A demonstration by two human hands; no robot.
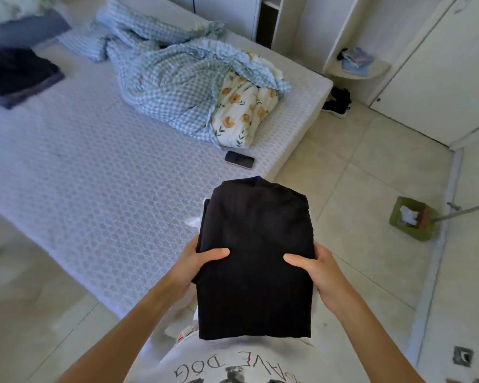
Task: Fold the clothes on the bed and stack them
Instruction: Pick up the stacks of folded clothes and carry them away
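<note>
One folded black garment [256,258], long axis pointing away from the person, is held over the floor [357,189] just off the bed's [80,175] near corner. The left hand [197,261] and right hand [313,268] each grip one side, thumbs on top. On the bed: one dark folded stack [17,73] at the far left, one checked quilt [177,78], one phone [239,160]. Open mattress lies between them.

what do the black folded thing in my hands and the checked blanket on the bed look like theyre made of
Folded black garment: soft matte fabric, probably cotton knit; no sheen, soft creases. Checked blanket: puckered blue-and-white woven cloth, possibly seersucker cotton, with a floral lining; it lies crumpled.
</note>
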